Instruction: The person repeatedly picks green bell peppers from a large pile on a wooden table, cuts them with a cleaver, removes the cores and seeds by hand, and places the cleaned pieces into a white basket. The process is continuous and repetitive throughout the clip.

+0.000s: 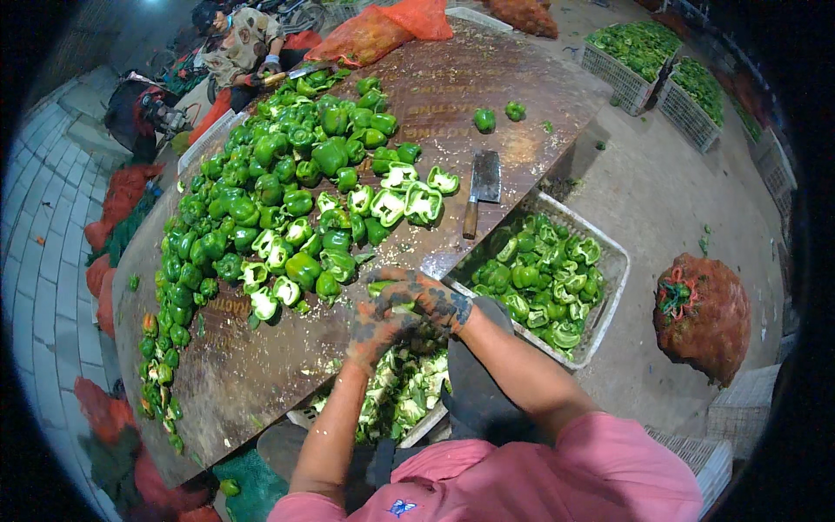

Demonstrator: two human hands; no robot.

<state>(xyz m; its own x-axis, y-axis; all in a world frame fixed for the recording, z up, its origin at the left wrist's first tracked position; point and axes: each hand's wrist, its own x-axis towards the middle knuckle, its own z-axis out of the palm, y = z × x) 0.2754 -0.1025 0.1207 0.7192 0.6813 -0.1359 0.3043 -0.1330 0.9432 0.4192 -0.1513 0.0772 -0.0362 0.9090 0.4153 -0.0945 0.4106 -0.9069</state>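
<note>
Both of my hands, in dirt-stained gloves, meet at the table's near edge. My left hand [374, 331] and my right hand [428, 298] close together around a green bell pepper [380, 287], mostly hidden by the fingers. Below them, a crate holds pale pepper cores and scraps [409, 391]. Just beyond, halved peppers [389, 206] with white insides lie beside a large heap of whole green peppers [252, 191]. A cleaver [487, 178] with a wooden handle rests flat on the brown table [470, 87], touched by neither hand.
Right of my legs stands a white crate [616, 322] of cut pepper pieces. A full red mesh sack [703, 322] sits on the floor. Filled crates [619, 80] stand far right. Across the table, another person [239, 43] holds a knife. An orange mesh sack [365, 35] lies there.
</note>
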